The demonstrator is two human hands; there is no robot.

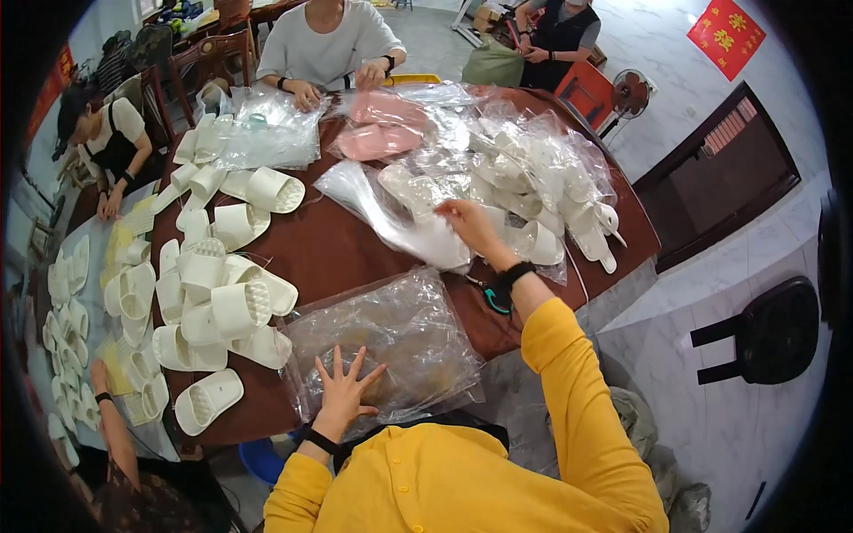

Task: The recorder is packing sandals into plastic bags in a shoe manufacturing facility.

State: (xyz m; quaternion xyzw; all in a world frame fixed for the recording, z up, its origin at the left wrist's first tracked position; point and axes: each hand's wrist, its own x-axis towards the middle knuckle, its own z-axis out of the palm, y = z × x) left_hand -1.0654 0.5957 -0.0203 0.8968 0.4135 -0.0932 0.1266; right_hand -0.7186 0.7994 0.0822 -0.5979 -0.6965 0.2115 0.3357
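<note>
My left hand [345, 391] lies open, its fingers spread on a stack of flat clear plastic bags [422, 324] at the table's near edge. Farther forward, my right hand [471, 226] is over a clear bag [355, 188] beside the bagged white slippers. Its fingers are bent together; what they pinch, if anything, is too small to make out. A heap of bagged white slippers [591, 226] spreads to the right of that hand. Left of the flat bags are several loose white slippers [213, 400], some stacked on others. Snips with teal handles [496, 299] lie below my right wrist.
Bagged pink slippers [378, 140] lie at the far side of the brown table [311, 244], before a person in white [329, 40]. Other people work at the left and far right. More slippers cover a pale side table [98, 240]. A black stool [777, 333] stands right.
</note>
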